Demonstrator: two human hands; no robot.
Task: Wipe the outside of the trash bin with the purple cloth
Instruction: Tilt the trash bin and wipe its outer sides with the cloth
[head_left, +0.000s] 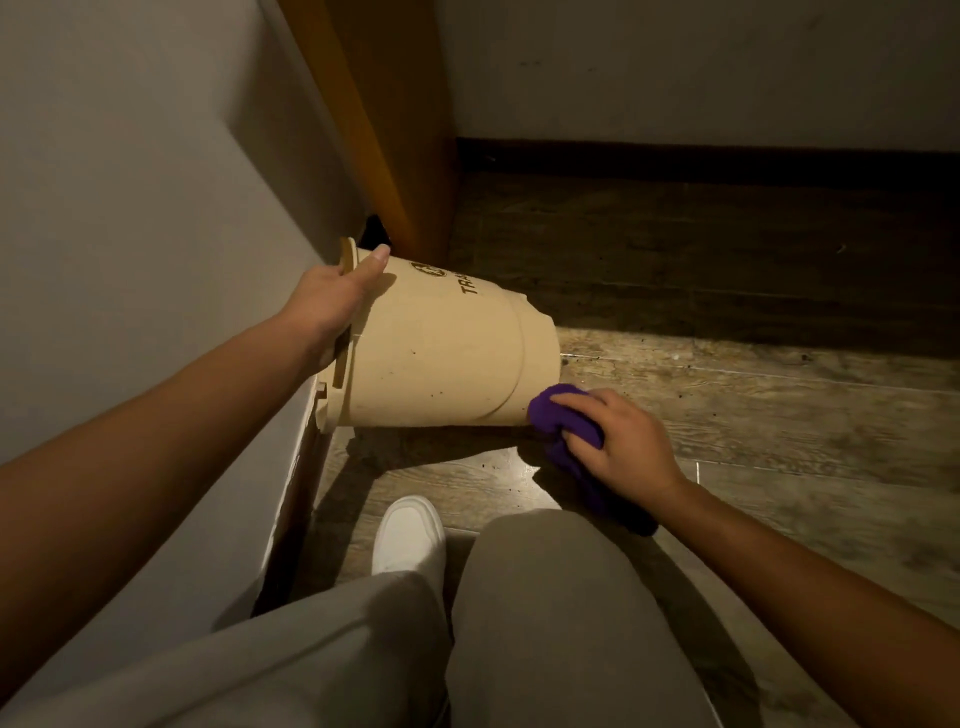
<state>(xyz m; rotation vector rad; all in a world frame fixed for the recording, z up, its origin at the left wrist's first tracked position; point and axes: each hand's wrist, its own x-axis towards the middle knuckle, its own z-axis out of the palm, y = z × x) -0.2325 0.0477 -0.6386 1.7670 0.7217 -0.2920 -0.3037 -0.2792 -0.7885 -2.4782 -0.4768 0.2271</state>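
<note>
A cream trash bin (436, 348) with black lettering is tipped on its side above the floor, its rim toward the left wall and its base pointing right. My left hand (332, 301) grips the rim, thumb laid over the top edge. My right hand (618, 436) is closed on the bunched purple cloth (561, 421), which presses against the lower edge of the bin's base. A tail of the cloth hangs down under my wrist.
A white wall (130, 234) runs along the left, with an orange-brown wooden panel (395, 119) behind the bin. Wood-look floor (753, 415) spreads to the right up to a dark baseboard. My knees in grey trousers and a white shoe (410, 530) fill the foreground.
</note>
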